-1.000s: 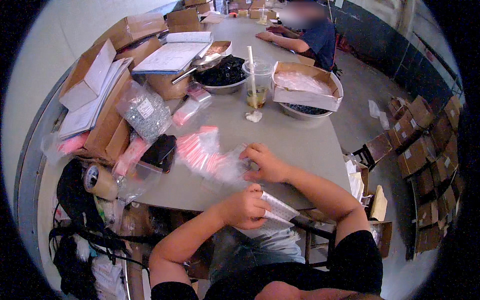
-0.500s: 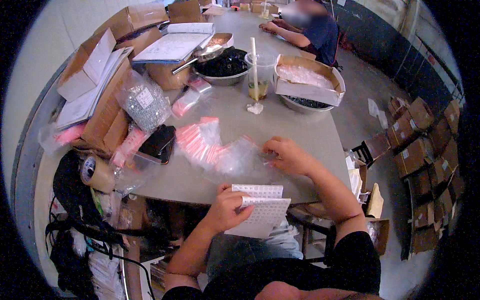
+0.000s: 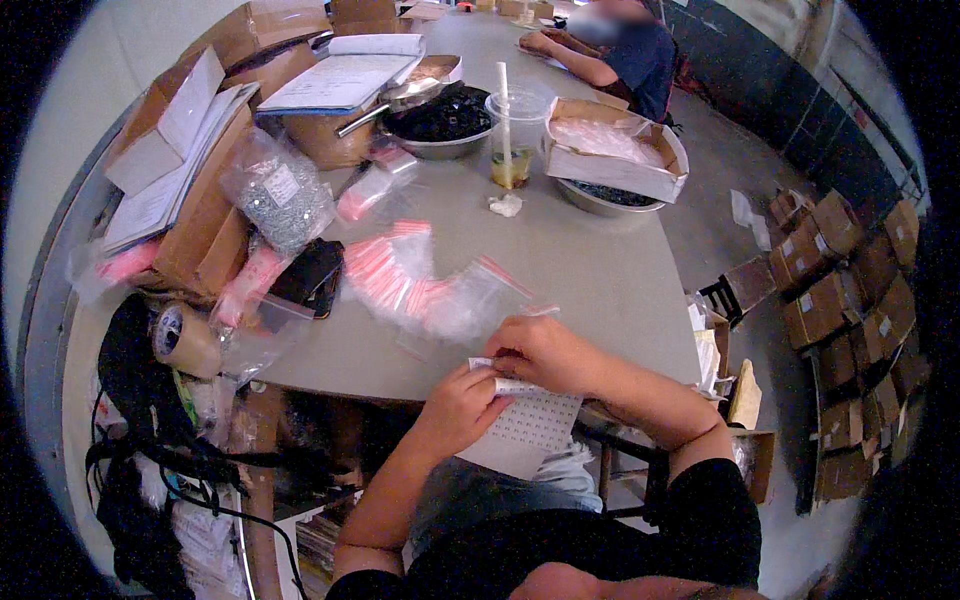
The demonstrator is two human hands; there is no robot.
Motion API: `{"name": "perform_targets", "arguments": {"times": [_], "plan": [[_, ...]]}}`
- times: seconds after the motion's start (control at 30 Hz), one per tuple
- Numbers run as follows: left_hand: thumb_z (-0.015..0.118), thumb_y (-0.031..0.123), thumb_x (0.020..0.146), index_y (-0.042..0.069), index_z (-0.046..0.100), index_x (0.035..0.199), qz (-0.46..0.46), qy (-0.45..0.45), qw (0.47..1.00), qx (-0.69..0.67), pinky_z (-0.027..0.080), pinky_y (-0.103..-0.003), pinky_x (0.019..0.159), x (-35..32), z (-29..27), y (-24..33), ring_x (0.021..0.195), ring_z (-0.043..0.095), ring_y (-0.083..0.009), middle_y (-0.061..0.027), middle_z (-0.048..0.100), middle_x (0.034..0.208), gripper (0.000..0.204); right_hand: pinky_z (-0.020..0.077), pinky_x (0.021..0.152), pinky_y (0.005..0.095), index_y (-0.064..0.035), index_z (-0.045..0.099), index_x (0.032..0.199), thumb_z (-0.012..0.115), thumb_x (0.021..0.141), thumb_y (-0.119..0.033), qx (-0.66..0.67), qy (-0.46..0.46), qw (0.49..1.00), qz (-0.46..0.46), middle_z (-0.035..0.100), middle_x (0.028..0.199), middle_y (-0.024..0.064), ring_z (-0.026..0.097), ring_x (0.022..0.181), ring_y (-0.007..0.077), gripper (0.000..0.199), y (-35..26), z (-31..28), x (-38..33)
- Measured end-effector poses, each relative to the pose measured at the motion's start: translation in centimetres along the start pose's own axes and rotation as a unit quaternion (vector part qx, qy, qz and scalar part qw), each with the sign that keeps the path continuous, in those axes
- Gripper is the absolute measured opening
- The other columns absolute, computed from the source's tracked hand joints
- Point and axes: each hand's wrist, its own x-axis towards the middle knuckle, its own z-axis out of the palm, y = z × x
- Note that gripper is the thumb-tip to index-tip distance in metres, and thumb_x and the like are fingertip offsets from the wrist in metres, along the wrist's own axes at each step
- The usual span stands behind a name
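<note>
My left hand (image 3: 456, 412) grips a white sheet of small printed labels (image 3: 525, 432) over my lap, its upper part folded over. Against the upper edge of that sheet, my right hand (image 3: 548, 352) has its fingers bent together; what they pinch is too small and hidden to make out. Just beyond my hands, small clear zip bags (image 3: 390, 270) with red-striped tops lie fanned out on the table. One bag (image 3: 540, 310) at the right end of the fan lies close to my right hand.
Left on the table (image 3: 590, 265) are a black phone (image 3: 318, 280), a bag of metal parts (image 3: 280, 195), a tape roll (image 3: 187, 340) and cardboard boxes. Farther back stand a bowl of black parts (image 3: 440, 120), a plastic cup (image 3: 512, 150) and an open box (image 3: 615, 150). Another person (image 3: 640, 60) sits beyond.
My right hand has come from the right end of the bag fan down and left to the label sheet. The left hand still holds the sheet.
</note>
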Motion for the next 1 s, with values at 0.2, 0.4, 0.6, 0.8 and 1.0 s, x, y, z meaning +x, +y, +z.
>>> {"name": "perform_targets", "arguments": {"times": [0.2, 0.4, 0.6, 0.8, 1.0], "plan": [[0.068, 0.012, 0.077, -0.002, 0.06, 0.086, 0.063, 0.038, 0.997, 0.029, 0.048, -0.04, 0.084, 0.4, -0.2, 0.1, 0.092, 0.058, -0.0335, -0.0147, 0.062, 0.097, 0.018, 0.0496, 0.071, 0.0403, -0.0038, 0.063, 0.09, 0.067, 0.077, -0.01, -0.048, 0.028, 0.998, 0.005, 0.061, 0.086, 0.0151, 0.061, 0.08, 0.0345, 0.015, -0.5, 0.5, 0.1], [0.068, 0.011, 0.076, -0.001, 0.062, 0.087, 0.091, 0.029, 0.995, 0.027, 0.048, -0.038, 0.086, 0.8, -0.5, 0.2, 0.098, 0.059, -0.0312, -0.0131, 0.062, 0.104, 0.017, 0.0498, 0.072, 0.0406, -0.0039, 0.063, 0.088, 0.067, 0.076, -0.01, -0.051, 0.005, 0.998, 0.026, 0.062, 0.085, 0.0151, 0.061, 0.08, 0.0346, 0.015, -0.3, 0.4, 0.7], [0.068, 0.012, 0.077, -0.002, 0.062, 0.085, 0.074, 0.012, 0.997, -0.007, 0.048, -0.038, 0.086, 0.7, -0.6, 0.0, 0.098, 0.058, -0.0332, -0.0142, 0.062, 0.104, 0.017, 0.0515, 0.069, 0.0449, -0.0061, 0.062, 0.087, 0.065, 0.078, -0.016, -0.089, 0.005, 0.996, 0.026, 0.062, 0.087, 0.0164, 0.063, 0.08, 0.0371, 0.014, -0.7, 0.5, 0.8], [0.068, 0.014, 0.079, -0.002, 0.062, 0.084, 0.054, 0.005, 0.997, -0.046, 0.048, -0.04, 0.086, 0.7, -0.3, -0.7, 0.097, 0.058, -0.0349, -0.0149, 0.063, 0.102, 0.018, 0.0513, 0.066, 0.0461, -0.0047, 0.059, 0.084, 0.064, 0.076, -0.013, -0.133, 0.029, 0.99, -0.021, 0.061, 0.085, 0.0161, 0.062, 0.079, 0.0374, 0.013, -1.1, 0.6, 0.0], [0.069, 0.017, 0.081, -0.001, 0.063, 0.083, 0.056, 0.002, 0.996, -0.066, 0.048, -0.039, 0.084, 0.7, -0.7, -0.7, 0.094, 0.059, -0.0332, -0.0139, 0.064, 0.101, 0.019, 0.0479, 0.063, 0.0346, -0.003, 0.056, 0.083, 0.063, 0.075, -0.001, 0.067, 0.027, 0.996, -0.05, 0.059, 0.08, 0.0107, 0.059, 0.074, 0.0241, 0.01, 0.8, -1.0, -0.5]]}}
